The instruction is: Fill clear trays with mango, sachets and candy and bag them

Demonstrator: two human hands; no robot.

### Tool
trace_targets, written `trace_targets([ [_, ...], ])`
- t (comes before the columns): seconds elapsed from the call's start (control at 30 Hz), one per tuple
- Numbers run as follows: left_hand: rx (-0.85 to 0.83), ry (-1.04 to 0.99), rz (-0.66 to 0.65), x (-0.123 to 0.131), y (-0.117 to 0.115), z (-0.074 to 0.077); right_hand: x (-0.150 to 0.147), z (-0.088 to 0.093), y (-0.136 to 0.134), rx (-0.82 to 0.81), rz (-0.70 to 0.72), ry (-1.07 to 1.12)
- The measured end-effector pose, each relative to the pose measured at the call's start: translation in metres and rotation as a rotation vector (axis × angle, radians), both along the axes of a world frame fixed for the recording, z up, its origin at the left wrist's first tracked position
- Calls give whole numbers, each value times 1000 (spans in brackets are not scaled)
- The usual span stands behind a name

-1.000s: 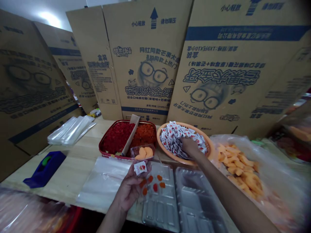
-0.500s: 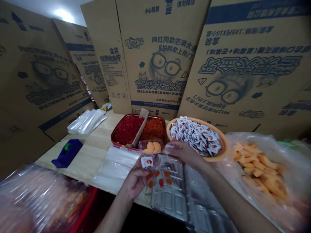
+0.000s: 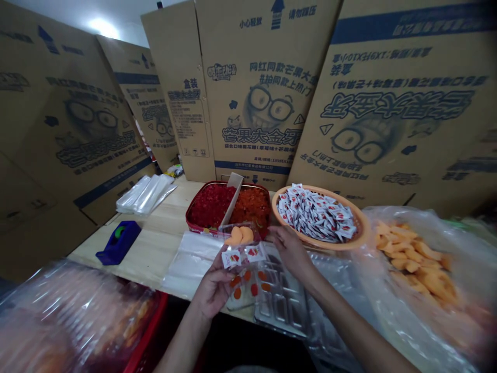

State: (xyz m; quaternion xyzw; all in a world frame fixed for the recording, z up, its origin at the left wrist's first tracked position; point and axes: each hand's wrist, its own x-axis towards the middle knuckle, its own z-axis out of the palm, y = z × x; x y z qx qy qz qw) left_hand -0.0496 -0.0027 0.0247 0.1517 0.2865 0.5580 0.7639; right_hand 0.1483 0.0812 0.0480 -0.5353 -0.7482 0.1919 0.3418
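In the head view, my left hand [image 3: 213, 288] grips the left side of a clear plastic tray [image 3: 241, 299]. Orange curved pieces [image 3: 239, 236] fill its far end. Two small white sachets [image 3: 232, 258] with red print lie side by side in the middle, and several red and orange gummy pieces [image 3: 253, 289] sit in the near part. My right hand [image 3: 290, 253] hovers just right of the tray's far end, fingers loosely extended with nothing visible in them. Beneath it is a stack of empty moulded clear trays [image 3: 282, 303].
Behind the tray stands a divided tin [image 3: 190, 220] of red and orange pieces. An orange basket [image 3: 363, 235] of sachets and a plastic bag [image 3: 392, 295] of orange pieces are on the right. A blue tape dispenser [image 3: 123, 248] and clear bags [image 3: 145, 194] lie left; cardboard boxes [image 3: 267, 67] wall the back.
A second white sachet now lies beside the first in the tray. My right hand has let go of it and drawn slightly away. The view has shifted a little.
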Motion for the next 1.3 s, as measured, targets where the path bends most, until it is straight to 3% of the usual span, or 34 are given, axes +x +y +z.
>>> trace_targets([
  [0.2, -14, 25, 10, -31, -13, -1, -27, -30, -32, -92, -280, -423],
  [0.43, -45, 37, 1, -52, -27, -5, -40, -60, -21, -45, -458, -483],
  [0.6, -103, 26, 36, -56, -38, -6, -27, -62, -12, 1, -391, -502],
  [1.07, -92, 10, 33, -56, -41, -15, -21, -80, -13, 122, -458, -390],
  [1.3, -91, -2, 40, -53, -43, -17, -22, -69, -15, 126, -553, -343],
])
